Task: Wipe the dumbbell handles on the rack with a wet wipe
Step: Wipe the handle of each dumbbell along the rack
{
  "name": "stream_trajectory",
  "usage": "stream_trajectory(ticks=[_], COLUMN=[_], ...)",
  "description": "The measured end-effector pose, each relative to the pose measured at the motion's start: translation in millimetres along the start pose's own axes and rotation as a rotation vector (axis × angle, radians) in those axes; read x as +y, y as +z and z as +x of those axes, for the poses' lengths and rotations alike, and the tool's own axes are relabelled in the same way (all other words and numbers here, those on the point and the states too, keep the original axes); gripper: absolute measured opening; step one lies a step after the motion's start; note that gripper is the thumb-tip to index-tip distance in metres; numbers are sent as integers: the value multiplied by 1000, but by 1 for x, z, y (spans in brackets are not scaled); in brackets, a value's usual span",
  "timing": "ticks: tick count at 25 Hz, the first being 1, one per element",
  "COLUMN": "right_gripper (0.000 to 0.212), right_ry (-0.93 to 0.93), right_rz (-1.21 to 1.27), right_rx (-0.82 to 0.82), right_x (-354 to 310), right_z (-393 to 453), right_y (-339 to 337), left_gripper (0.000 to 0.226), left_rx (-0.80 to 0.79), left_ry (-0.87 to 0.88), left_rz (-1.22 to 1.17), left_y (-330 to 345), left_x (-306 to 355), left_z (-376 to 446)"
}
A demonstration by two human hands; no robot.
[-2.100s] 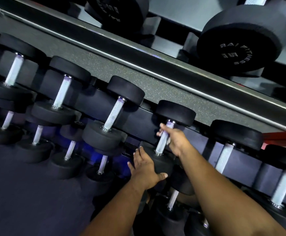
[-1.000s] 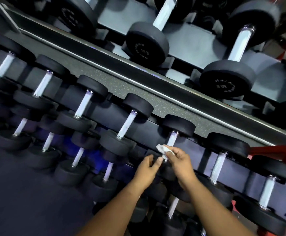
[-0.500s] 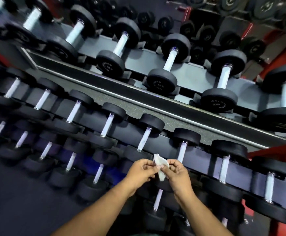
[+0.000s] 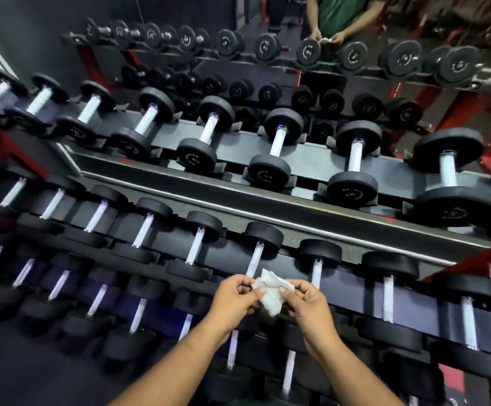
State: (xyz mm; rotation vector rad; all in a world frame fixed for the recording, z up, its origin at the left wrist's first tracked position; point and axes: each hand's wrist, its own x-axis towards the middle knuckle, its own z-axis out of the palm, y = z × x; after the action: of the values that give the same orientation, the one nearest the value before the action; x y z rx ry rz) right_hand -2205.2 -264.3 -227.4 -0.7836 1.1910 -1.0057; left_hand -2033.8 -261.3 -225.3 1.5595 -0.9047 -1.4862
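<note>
Wet wipe (image 4: 270,293) is white, crumpled, held up between both hands just in front of the middle tier of the rack (image 4: 340,284). Left hand (image 4: 234,295) pinches its left edge with thumb and curled fingers; right hand (image 4: 304,297) pinches the right edge the same way. Wipe hangs clear of metal, touching only the fingers. Directly behind it sits a dumbbell (image 4: 257,250) with a pale handle and black round heads, its lower head hidden by the hands. Neighbouring dumbbell (image 4: 317,260) is just to the right, handle partly behind the right hand. More dumbbells run along that tier both ways, all angled the same. Lower tier shows below the forearms, dark and blurred. Beyond the rack a mirror (image 4: 297,92) shows bigger dumbbells on another shelf, red frame parts, and a person in a green shirt (image 4: 337,13) holding something white in both hands.
</note>
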Motion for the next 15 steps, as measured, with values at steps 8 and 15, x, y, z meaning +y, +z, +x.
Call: stream_trajectory(ticks=[8, 15], right_gripper=[12, 8], right_ry=[6, -70], right_rz=[-47, -111], right_rx=[-127, -108], right_x=[6, -17], right_z=[-18, -31], right_y=[-13, 5], left_gripper=[13, 49], left_rx=[65, 315], left_ry=[17, 285], left_rz=[-149, 376], left_y=[12, 2], left_x=[-1, -9], left_z=[-40, -58])
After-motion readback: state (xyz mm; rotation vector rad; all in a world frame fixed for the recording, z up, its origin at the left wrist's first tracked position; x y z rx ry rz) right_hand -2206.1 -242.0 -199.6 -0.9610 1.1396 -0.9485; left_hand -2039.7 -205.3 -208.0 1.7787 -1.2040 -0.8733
